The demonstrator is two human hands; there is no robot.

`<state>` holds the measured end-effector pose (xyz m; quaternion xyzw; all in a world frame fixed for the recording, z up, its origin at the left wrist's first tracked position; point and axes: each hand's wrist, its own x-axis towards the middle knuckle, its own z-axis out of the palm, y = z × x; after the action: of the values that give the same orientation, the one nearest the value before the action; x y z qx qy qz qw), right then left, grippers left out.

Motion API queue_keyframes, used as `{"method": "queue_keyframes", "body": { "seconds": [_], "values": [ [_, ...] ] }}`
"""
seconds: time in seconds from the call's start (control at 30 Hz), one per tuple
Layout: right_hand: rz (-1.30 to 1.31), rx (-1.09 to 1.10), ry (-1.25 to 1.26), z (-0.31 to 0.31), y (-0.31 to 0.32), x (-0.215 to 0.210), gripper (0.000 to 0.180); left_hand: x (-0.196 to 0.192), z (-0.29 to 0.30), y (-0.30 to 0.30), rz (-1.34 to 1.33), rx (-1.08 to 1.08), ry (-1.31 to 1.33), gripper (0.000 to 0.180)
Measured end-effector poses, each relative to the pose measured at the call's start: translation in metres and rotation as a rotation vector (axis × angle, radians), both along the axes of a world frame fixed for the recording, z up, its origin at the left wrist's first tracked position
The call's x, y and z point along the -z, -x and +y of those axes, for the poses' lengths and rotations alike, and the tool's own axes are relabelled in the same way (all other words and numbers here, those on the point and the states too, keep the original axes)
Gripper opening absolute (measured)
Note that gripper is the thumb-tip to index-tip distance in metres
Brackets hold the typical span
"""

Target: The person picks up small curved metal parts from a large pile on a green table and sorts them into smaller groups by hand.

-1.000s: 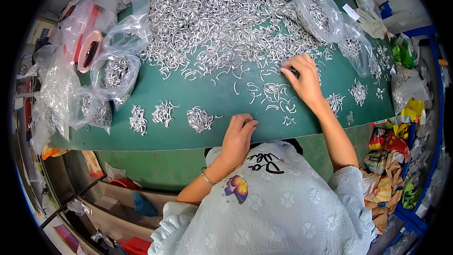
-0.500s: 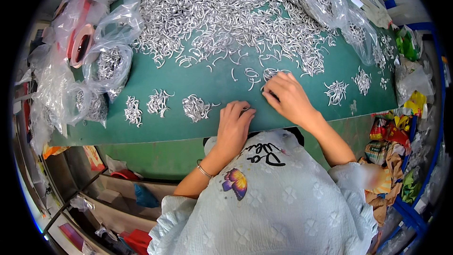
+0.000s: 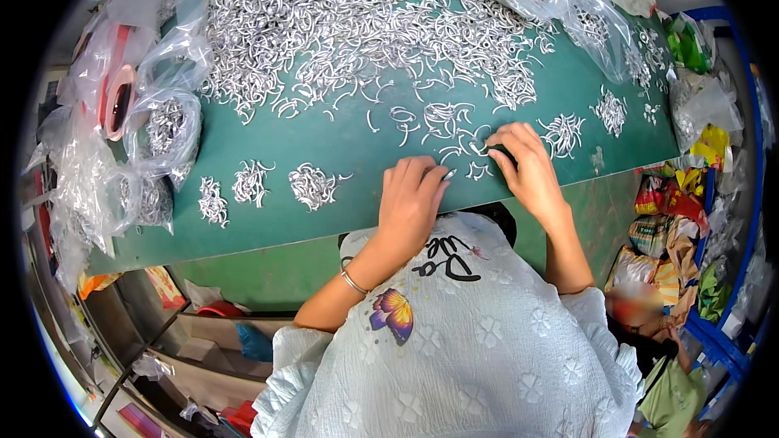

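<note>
My left hand point(image 3: 412, 201) rests at the table's near side, its fingers closed together. A small silver metal piece point(image 3: 450, 173) sticks out at its fingertips. To the right, my right hand point(image 3: 529, 169) is pinched at thumb and forefinger on a thin curved silver piece point(image 3: 482, 136); the fingers partly cover it. Several loose curved pieces point(image 3: 479, 170) lie between the hands. Just beyond them is a small scattered cluster of curved pieces point(image 3: 445, 118).
A large heap of curved silver pieces point(image 3: 324, 24) covers the green table's point(image 3: 268, 126) far side. Small piles point(image 3: 313, 186) lie left and others point(image 3: 561, 135) right. Clear plastic bags point(image 3: 166, 126) of pieces stand left. A person point(image 3: 669, 381) is partly visible at lower right.
My right hand has drawn back to the right from the scattered cluster, uncovering it. Loose curved pieces now lie between my hands. The whole view has shifted somewhat.
</note>
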<state>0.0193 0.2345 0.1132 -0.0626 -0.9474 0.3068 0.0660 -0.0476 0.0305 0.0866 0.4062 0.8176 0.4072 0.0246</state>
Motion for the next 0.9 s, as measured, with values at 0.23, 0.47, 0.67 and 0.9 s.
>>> {"method": "queue_keyframes", "body": {
  "seconds": [0.23,0.47,0.67,0.9],
  "values": [
    [-0.052,-0.072,0.031,-0.007,-0.011,0.002,0.039,0.007,0.010,-0.005,0.032,0.023,0.084,0.017],
    [0.000,-0.058,0.088,-0.014,-0.013,0.011,0.047,0.009,0.025,-0.011,-0.045,0.042,0.004,0.019],
    [0.028,-0.102,0.182,-0.006,-0.020,0.016,0.046,0.004,0.023,-0.005,-0.022,0.001,0.010,0.023],
    [0.168,-0.070,-0.007,-0.020,-0.015,0.031,0.035,0.011,0.030,0.014,0.087,0.001,0.082,0.026]
  ]
}}
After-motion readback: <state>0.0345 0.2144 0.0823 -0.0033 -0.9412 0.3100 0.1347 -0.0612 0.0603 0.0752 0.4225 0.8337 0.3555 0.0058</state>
